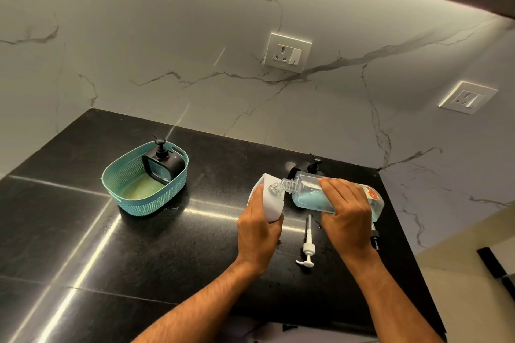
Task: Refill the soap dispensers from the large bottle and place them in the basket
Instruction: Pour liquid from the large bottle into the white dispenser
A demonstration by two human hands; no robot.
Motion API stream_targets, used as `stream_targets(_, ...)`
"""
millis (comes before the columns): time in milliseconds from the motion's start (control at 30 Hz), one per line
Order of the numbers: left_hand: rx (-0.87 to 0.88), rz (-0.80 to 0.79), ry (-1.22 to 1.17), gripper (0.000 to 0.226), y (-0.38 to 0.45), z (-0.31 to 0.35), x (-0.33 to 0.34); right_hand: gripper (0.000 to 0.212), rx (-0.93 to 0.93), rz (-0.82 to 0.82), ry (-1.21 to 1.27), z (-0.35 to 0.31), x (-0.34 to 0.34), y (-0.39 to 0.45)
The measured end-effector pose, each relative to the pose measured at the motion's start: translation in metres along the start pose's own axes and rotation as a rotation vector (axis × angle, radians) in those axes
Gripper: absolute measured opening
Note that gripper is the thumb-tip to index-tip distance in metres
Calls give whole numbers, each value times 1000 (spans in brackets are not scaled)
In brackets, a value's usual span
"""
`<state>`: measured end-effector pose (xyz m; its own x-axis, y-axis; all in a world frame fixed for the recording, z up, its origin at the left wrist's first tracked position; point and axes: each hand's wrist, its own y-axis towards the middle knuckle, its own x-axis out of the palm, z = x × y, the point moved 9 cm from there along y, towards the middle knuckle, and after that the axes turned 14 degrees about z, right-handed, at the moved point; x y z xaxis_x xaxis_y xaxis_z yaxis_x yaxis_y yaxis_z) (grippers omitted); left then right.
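My left hand grips a white soap dispenser with its top open, standing on the black counter. My right hand holds the large clear bottle of blue liquid tipped on its side, its threaded neck resting at the dispenser's opening. A white pump head lies on the counter between my hands. A teal basket at the left holds a black dispenser with its pump on. Another black dispenser stands behind the bottle, mostly hidden.
A black pump part lies by my right wrist near the counter's right edge. The marble wall behind carries two sockets. The counter ends just right of my right hand.
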<state>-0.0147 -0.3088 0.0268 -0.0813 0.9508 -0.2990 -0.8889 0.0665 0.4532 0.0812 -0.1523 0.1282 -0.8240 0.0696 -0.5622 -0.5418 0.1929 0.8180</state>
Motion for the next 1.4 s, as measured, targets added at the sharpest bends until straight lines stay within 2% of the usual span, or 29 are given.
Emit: stream_targets(1400, -6, -8, 6, 88, 1, -4, 1, 69, -22, -17, 0, -2, 3, 3)
